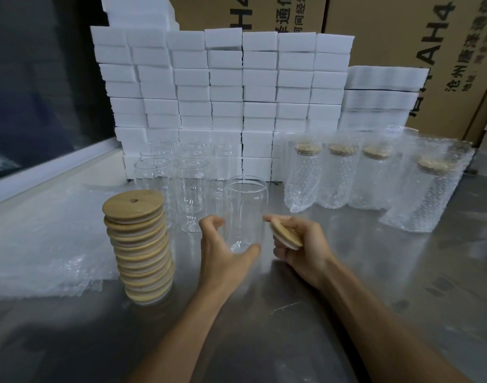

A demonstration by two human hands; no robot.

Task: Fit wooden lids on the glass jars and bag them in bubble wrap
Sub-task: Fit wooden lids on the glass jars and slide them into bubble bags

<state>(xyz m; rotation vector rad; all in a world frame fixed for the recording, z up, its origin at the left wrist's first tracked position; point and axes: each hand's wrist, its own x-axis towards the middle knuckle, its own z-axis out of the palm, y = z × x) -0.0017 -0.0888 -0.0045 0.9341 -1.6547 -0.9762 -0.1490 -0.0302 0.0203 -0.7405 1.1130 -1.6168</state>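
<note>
A clear glass jar [245, 211] stands upright and uncovered on the steel table [319, 299]. My left hand [220, 252] curls around its lower part, thumb at the front and fingers at the left side. Just right of the jar, my right hand [303, 244] grips a round wooden lid [285, 233], tilted on edge. A tall stack of wooden lids [140, 244] stands to the left. Several bare jars [189, 189] wait behind it. Several lidded jars in bubble wrap bags [336, 178] stand at the right.
Flat bubble wrap bags [43, 244] lie on the table's left side. A wall of white foam boxes [223, 92] runs along the back, with cardboard cartons [430, 51] behind it. A dark window [29, 92] lies to the left.
</note>
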